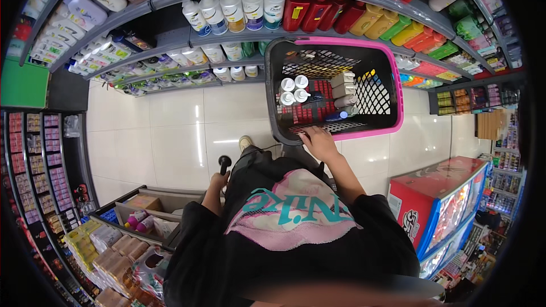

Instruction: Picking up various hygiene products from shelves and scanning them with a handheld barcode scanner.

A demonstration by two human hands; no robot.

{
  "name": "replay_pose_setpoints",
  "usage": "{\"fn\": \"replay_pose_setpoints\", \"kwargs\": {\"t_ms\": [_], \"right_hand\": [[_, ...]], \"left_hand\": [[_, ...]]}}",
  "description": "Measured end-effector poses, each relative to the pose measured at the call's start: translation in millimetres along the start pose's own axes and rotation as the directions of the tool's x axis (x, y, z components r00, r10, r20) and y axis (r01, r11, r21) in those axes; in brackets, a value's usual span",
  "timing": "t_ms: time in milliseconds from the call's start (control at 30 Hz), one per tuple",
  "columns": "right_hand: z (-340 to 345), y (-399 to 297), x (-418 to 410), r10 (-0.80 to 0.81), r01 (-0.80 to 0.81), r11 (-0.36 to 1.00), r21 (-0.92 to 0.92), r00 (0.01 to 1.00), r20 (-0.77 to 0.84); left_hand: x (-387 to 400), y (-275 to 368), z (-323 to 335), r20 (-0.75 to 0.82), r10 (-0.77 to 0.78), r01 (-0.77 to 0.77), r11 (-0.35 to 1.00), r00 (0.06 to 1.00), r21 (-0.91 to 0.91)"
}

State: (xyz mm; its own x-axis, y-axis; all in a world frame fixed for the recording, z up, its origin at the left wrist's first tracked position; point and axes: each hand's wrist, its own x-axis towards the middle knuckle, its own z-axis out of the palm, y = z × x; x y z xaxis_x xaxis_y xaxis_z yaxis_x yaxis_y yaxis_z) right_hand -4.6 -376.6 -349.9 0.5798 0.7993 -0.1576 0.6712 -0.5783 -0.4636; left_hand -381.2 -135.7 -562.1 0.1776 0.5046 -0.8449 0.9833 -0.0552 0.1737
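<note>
My left hand (218,180) is at my left side, closed around a black handheld device (224,163) with a round head; its kind is unclear. My right hand (320,143) has its fingers over the near rim of a large black plastic shopping basket (399,89) with pink edging. Inside the basket, white pump bottles (294,89) stand together at the left. Grey-beige bottles (343,85) stand near its right wall, and a bottle with a blue cap (337,116) leans below them. A dark object (315,96) lies between the groups, partly hidden.
Beyond the basket, a grey shelf (170,47) carries white bottles (254,10) and red bottles (313,13). Behind me at left are an open bin (147,189) and stacked packages (119,260). A red display cabinet (431,179) stands at right. Pale floor tiles (175,106) show between them.
</note>
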Motion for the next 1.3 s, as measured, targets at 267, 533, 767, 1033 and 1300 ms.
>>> {"fn": "replay_pose_setpoints", "kwargs": {"t_ms": [267,533,767,1033,1300], "right_hand": [[30.7,-73.7,19.6,0.163,-0.149,0.983,0.103,0.976,-0.145],[67.9,-94.0,24.5,0.134,-0.182,0.971,-0.157,0.952,-0.274],[63.0,-92.1,29.0,0.13,-0.173,0.966,-0.191,0.968,-0.215],[53.5,-58.8,50.5,0.356,-0.35,0.926,0.142,0.934,-0.02],[70.4,5.8,109.7,0.288,-0.296,0.94,0.171,0.955,0.067]], "left_hand": [[35.6,20.5,-88.3,0.029,0.269,-0.27,0.963,0.963,0.024],[81.0,-45.9,-112.0,-0.005,0.081,-0.081,0.979,0.997,-0.186],[69.3,-99.5,-87.1,-0.008,0.033,-0.034,0.98,0.999,-0.194],[57.4,-143.5,-35.4,0.067,-0.004,0.007,0.999,0.998,-0.048],[27.1,-98.0,-91.8,0.008,-0.014,0.014,1.0,1.0,-0.024]]}}
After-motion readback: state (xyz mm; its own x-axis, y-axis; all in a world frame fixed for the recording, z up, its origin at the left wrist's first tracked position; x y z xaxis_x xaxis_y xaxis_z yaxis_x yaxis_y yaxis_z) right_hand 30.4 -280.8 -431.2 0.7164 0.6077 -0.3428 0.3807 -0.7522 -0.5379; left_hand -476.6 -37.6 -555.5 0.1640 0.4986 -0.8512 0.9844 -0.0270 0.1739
